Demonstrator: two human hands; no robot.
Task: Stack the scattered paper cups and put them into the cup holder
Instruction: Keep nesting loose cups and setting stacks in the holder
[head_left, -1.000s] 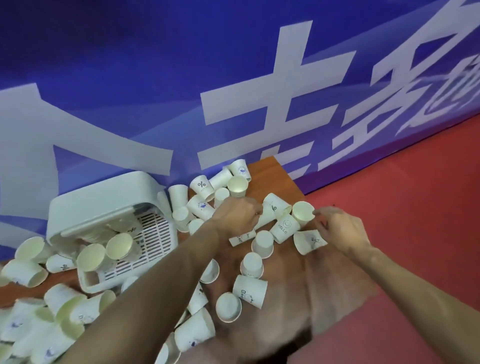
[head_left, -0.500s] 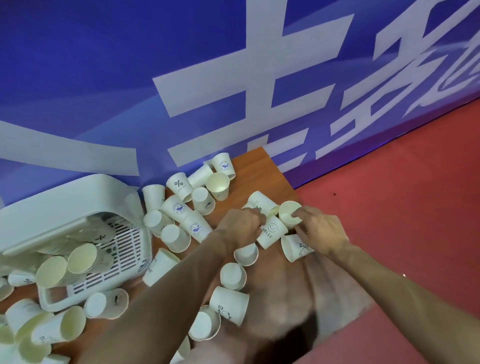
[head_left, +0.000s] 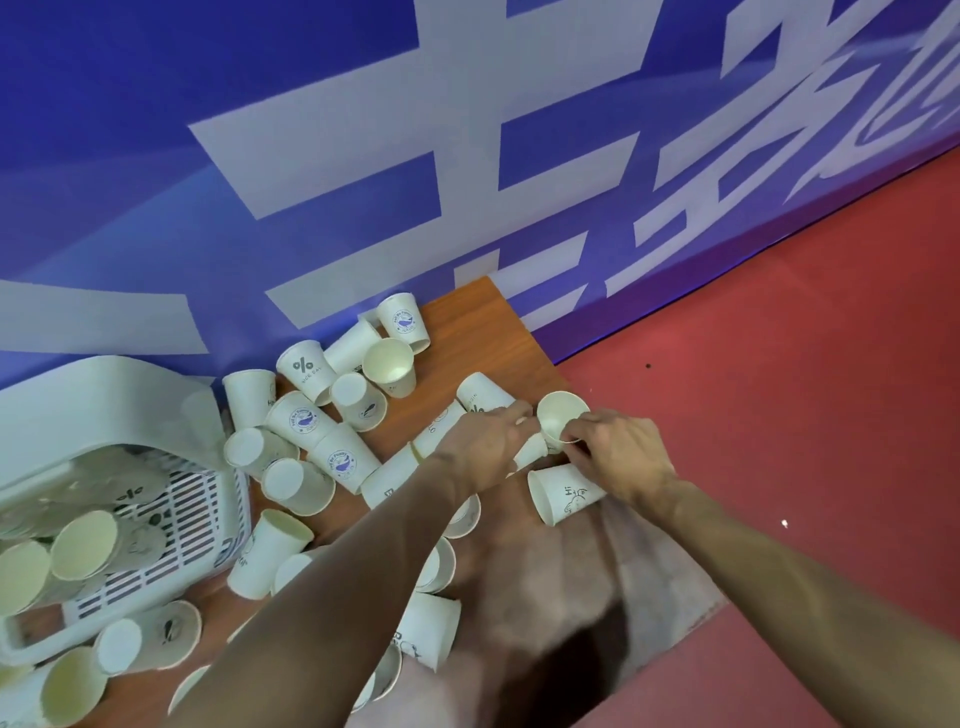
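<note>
"%" on back cup (head_left: 301, 368), "Hi" on near cup (head_left: 565, 492)

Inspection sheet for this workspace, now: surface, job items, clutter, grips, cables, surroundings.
Surface: wooden table, brown, with a pale worn patch towards the near edge.
Job's things: paper cups scattered, most on their sides or mouth down; white cup holder at the left, loose cups lying in it.
Clutter: nothing seen besides the cups.
Grips: left grip curled over a lying cup; right grip pinches the rim of an open cup.
Cables: nothing seen.
Surroundings: blue banner with white characters behind the table; red floor to the right.
</note>
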